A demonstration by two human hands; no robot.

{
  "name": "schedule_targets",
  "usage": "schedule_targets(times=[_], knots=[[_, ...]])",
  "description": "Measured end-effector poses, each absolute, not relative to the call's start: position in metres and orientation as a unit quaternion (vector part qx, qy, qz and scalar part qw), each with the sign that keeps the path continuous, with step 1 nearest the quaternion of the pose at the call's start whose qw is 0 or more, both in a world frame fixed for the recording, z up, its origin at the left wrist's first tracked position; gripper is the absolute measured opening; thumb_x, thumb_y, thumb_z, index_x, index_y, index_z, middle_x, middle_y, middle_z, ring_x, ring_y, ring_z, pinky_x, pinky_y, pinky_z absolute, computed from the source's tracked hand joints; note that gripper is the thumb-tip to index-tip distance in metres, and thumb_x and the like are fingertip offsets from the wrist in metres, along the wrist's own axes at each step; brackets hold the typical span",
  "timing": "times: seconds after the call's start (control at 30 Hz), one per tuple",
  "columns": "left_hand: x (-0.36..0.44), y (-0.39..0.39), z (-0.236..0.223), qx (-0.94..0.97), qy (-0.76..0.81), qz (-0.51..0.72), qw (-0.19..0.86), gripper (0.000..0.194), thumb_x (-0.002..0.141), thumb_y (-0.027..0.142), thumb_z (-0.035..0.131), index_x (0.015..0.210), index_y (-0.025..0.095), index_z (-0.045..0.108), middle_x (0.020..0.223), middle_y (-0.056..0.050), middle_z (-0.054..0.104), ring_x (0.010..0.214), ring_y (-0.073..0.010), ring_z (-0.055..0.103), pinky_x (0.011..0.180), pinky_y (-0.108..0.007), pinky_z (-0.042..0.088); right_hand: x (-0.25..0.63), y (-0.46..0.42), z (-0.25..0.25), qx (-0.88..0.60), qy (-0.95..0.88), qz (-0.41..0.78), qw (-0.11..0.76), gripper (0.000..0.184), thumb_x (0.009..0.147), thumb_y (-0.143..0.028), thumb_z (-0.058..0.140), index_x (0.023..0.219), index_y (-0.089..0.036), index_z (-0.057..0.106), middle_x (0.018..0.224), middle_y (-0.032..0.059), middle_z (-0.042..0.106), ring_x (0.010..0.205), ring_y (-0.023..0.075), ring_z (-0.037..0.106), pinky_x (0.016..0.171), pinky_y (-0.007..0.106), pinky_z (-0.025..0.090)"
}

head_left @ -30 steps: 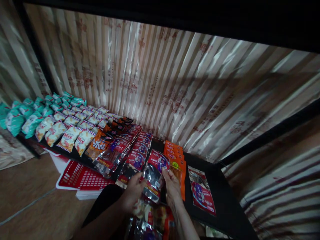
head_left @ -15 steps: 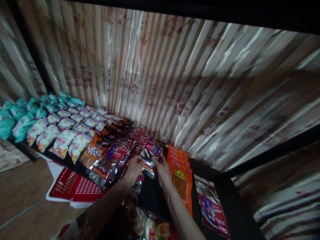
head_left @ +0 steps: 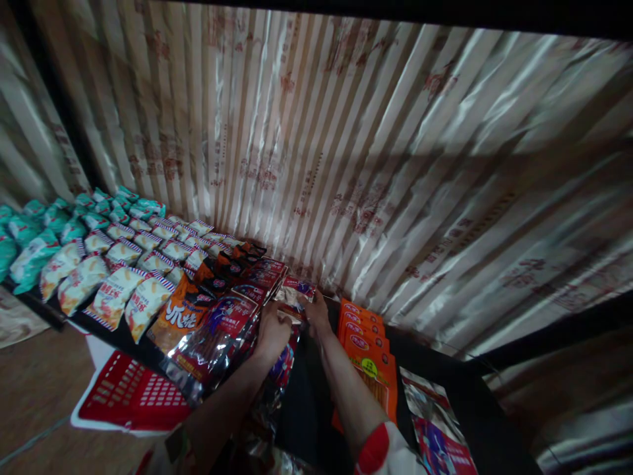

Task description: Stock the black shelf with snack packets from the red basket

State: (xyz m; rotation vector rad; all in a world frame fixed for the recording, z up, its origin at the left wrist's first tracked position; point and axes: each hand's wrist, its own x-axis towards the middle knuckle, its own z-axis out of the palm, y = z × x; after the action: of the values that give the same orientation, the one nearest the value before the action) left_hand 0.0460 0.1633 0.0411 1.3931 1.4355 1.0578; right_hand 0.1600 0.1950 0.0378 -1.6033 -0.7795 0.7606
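Looking at the red-and-silver packet (head_left: 295, 295) first: it's right between the two hands, over the back part of the black shelf (head_left: 304, 409), not far from the striped wall covering (head_left: 297, 119). Red printed bit at the far end, shiny bit toward the person. We see it at a shallow slant, so the long axis is kind of a guess, but I'd say it points from the person toward the wall, with one hand on each long side.

Left hand (head_left: 273, 328) is at its near left edge, right hand (head_left: 317, 315) is on its right edge and reaches slightly farther back. So neither one's really nearer; both are touching it. Fingers look pinched onto the edges from both sides. Their undersides are hidden though, so no clue how far they wrap under, and I can't tell if the packet's bottom is resting on anything.

Going outward: just left is a thick row of red packets (head_left: 232, 315), plus one more packet (head_left: 283, 364) peeking out by the left wrist. Past the right forearm, orange packets (head_left: 368, 346) overlap in a row, then a lone packet (head_left: 438, 419) lies flat farther right. Way left you've got white snack bags (head_left: 116, 290) and teal bags (head_left: 37, 258), with a red basket (head_left: 133, 399) below the front edge.
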Motion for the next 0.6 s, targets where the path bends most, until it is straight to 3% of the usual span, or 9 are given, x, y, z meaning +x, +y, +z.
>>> schedule_targets(times=[0.23,0.4,0.6], knots=[[0.047,0.159,0.04,0.652,0.536,0.403,0.354,0.03,0.073,0.006,0.047,0.095,0.017,0.065,0.105,-0.007,0.063,0.103,-0.0181,0.055,0.095,-0.029,0.04,0.169,0.205,0.028,-0.733,-0.411,0.234,0.489,0.041,0.067,-0.026,0.06,0.107,-0.018,0.059,0.086,0.0033,0.069,0.077,0.0179,0.063,0.07,0.027,0.046],[0.054,0.168,0.05,0.693,0.523,0.383,0.317,0.029,0.074,0.005,0.045,0.093,0.016,0.065,0.102,-0.007,0.064,0.099,-0.0176,0.056,0.094,-0.03,0.041,0.17,0.209,0.022,-0.768,-0.461,0.173,0.409,0.032,0.071,-0.03,0.058,0.098,-0.016,0.064,0.089,0.0082,0.068,0.083,0.0213,0.062,0.076,0.03,0.044],[0.066,0.185,0.056,0.764,0.487,0.335,0.258,0.032,0.073,0.0,0.043,0.089,0.015,0.066,0.102,-0.008,0.065,0.102,-0.018,0.054,0.096,-0.031,0.037,0.168,0.205,0.021,-0.783,-0.465,0.129,0.392,0.032,0.068,-0.021,0.058,0.099,-0.015,0.066,0.096,0.0129,0.065,0.088,0.0226,0.061,0.075,0.027,0.044]])
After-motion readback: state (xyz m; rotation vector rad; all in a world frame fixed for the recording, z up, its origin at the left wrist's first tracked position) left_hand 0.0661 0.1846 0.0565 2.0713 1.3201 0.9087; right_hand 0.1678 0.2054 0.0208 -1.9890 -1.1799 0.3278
